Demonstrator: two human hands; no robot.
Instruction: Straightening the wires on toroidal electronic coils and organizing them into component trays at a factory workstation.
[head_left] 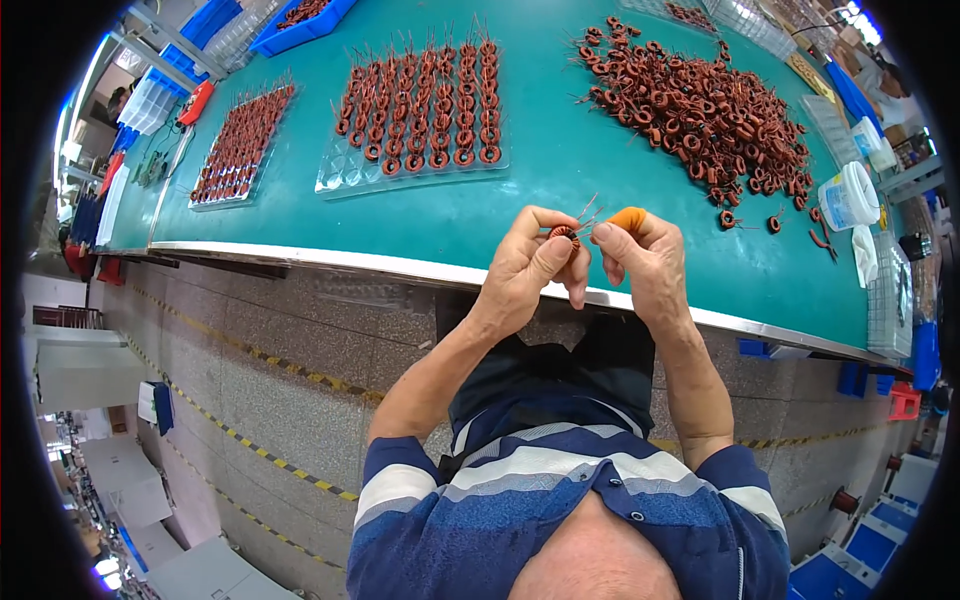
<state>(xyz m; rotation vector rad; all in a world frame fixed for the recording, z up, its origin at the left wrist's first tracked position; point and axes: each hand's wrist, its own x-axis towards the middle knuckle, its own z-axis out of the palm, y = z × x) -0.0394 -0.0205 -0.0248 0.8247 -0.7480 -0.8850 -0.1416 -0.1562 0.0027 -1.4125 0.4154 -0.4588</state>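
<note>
Between the thumb and fingers of my left hand (525, 262) is a copper-wound toroidal coil (564, 236), held just over the table's front edge. Its thin wire leads stick up and to the right. My right hand (645, 255) pinches at those leads from the right, and an orange finger cover (628, 219) sits on one of its fingers. Beyond my hands a clear plastic tray (345, 180) holds rows of similar coils standing with leads upward; several pockets at its left are bare. A large heap of loose coils (700, 110) lies at the far right.
The green tabletop (560, 130) has a pale metal front edge. A second filled coil tray (240, 150) lies left, with a blue bin (300, 25) behind. At right are a white tub (848, 197), red-handled pliers (822, 238) and a wire basket (888, 300).
</note>
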